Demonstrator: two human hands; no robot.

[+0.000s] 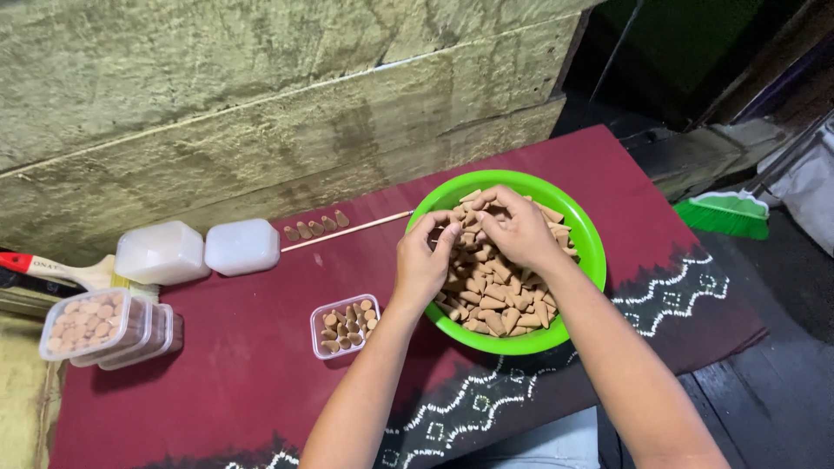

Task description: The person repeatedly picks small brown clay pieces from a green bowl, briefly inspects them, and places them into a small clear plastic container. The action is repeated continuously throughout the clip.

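Your left hand (423, 260) and your right hand (519, 230) are both inside the green bowl (591, 252) at the centre right of the frame, which is heaped with tan incense cones (499, 300). Your left fingers are curled in over the cones at the bowl's left rim, pinching at them, though whether a cone is actually held between the tips cannot be told. Your right fingers are bent down and bunched together over the top of the pile, touching the cones; what they grip, if anything, is hidden under the hand. Just left of the bowl, lower centre of the frame, sits a small clear box (345, 326) partly filled with cones standing upright. The bowl and box rest on a maroon cloth (243, 373) with a white pattern along its lower edge. At the left, filled clear boxes (95, 326) lie stacked on their sides, with two white lids (195, 252) above them. A thin stick (347, 232) and a few loose cones (314, 227) lie near the wall. A green broom (723, 214) shows at the right.
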